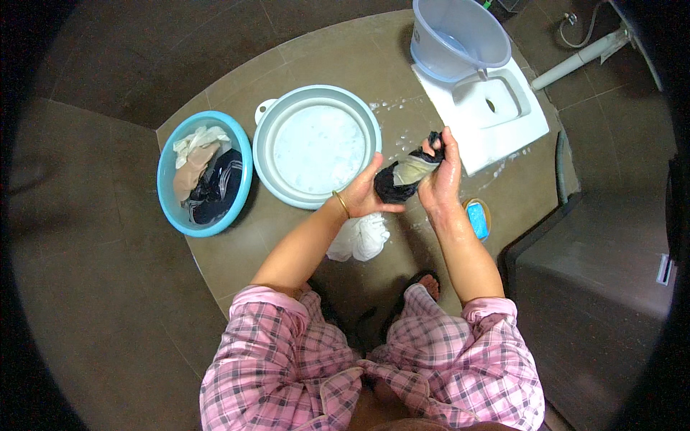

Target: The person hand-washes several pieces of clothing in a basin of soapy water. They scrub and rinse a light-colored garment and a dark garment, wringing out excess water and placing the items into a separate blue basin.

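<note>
Between my hands is a bunched black cloth item (398,188) with a pale yellowish panel (412,171). My right hand (443,180) grips its upper end, and a bit of black cloth pokes out past the fingers. At the lower left end, my left hand (367,189) cups the cloth between thumb and fingers, with a gold-coloured bangle on that wrist. Just beneath my left hand, a crumpled white cloth (362,238) lies on the floor. A round grey-and-white basin (261,171) with pale, sudsy water (319,148) stands beyond my left forearm.
A blue tub (163,186) at left holds dark, beige and white clothes. At upper right, a translucent bucket (458,46) rests on a white squat toilet (504,126). A blue bar (477,220) sits in a soap dish near my right forearm. Suds dot the tiled floor (345,46).
</note>
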`<action>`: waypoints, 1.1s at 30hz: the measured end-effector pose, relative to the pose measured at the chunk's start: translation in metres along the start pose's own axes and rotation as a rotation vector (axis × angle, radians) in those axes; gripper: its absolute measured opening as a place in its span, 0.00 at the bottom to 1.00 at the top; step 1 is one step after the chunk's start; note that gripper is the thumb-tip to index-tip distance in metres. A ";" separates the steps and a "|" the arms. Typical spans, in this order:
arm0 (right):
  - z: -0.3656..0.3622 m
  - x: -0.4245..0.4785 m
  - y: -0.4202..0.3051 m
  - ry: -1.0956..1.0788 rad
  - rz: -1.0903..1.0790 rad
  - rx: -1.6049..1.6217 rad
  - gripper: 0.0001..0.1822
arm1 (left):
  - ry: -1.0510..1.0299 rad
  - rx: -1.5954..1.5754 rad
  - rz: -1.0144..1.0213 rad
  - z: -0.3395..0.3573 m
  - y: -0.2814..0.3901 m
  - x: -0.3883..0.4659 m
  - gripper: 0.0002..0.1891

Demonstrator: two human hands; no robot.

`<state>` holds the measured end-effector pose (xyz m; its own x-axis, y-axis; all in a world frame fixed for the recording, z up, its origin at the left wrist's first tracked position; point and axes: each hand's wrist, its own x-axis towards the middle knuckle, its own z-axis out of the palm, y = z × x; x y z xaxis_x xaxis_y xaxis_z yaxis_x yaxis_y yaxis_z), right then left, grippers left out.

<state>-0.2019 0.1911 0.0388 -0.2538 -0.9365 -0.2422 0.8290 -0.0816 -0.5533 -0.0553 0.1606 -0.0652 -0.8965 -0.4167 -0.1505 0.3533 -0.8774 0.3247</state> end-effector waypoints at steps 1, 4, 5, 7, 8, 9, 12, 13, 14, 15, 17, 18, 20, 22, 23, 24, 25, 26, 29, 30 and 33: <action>0.000 0.002 -0.002 0.059 0.015 -0.072 0.13 | -0.113 -0.170 -0.050 0.008 -0.004 -0.005 0.33; -0.007 0.004 0.004 0.175 0.029 -0.200 0.11 | 0.094 0.073 0.143 0.034 0.002 -0.007 0.20; -0.012 0.004 0.007 0.181 -0.075 -0.222 0.11 | 0.123 0.208 0.280 0.039 0.007 -0.005 0.17; -0.025 0.008 0.013 0.193 -0.211 -0.239 0.11 | 0.256 0.339 0.202 0.043 0.024 0.001 0.12; -0.032 0.012 0.014 0.222 -0.219 -0.256 0.12 | 0.294 0.312 0.256 0.043 0.033 0.005 0.12; -0.040 0.016 0.016 0.224 -0.170 -0.211 0.12 | 0.399 0.285 0.260 0.046 0.037 0.008 0.12; -0.061 0.039 0.012 0.319 0.036 -0.091 0.14 | 0.303 0.589 0.607 0.067 0.029 0.011 0.09; -0.065 0.047 0.013 0.333 0.143 -0.049 0.15 | 0.239 0.833 0.777 0.079 0.020 0.011 0.08; -0.069 0.052 0.009 0.396 0.187 -0.042 0.18 | 0.208 0.990 0.784 0.095 0.007 0.009 0.06; -0.070 0.057 0.010 0.397 0.183 0.102 0.13 | 0.286 1.409 0.899 0.111 -0.008 0.006 0.06; -0.069 0.058 0.010 0.094 0.476 0.300 0.13 | 0.225 1.851 0.901 0.136 -0.033 0.004 0.08; -0.067 0.054 0.014 -0.044 0.397 0.197 0.13 | 0.221 1.935 0.961 0.142 -0.034 0.009 0.10; -0.062 0.043 0.022 -0.251 0.376 0.208 0.14 | 0.217 1.985 1.168 0.145 -0.030 0.021 0.13; -0.059 0.029 0.030 -0.145 0.196 0.384 0.17 | 0.325 1.766 1.324 0.137 -0.011 0.038 0.17; -0.060 0.025 0.031 0.135 0.172 0.331 0.17 | 0.581 1.789 1.108 0.129 0.004 0.050 0.16; -0.062 0.023 0.031 0.338 0.158 0.086 0.17 | 0.632 1.746 1.137 0.125 0.009 0.056 0.15; -0.065 0.023 0.030 0.317 0.173 0.043 0.17 | 0.666 1.681 1.205 0.122 0.014 0.061 0.14; -0.069 0.026 0.027 0.387 0.174 0.001 0.17 | 0.599 1.742 1.173 0.120 0.014 0.064 0.14; -0.082 0.040 0.011 0.031 0.239 0.094 0.17 | 0.394 1.808 1.083 0.125 -0.015 0.052 0.12; -0.084 0.042 0.010 -0.338 0.371 0.235 0.17 | 0.270 1.801 1.145 0.124 -0.022 0.050 0.12; -0.077 0.036 0.013 -0.480 0.305 0.275 0.15 | 0.209 1.781 1.215 0.116 -0.037 0.038 0.12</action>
<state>-0.2388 0.1822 -0.0383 0.2129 -0.9750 0.0631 0.9428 0.1880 -0.2754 -0.1335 0.2045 0.0253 -0.4063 -0.5699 0.7142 -0.0922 0.8032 0.5885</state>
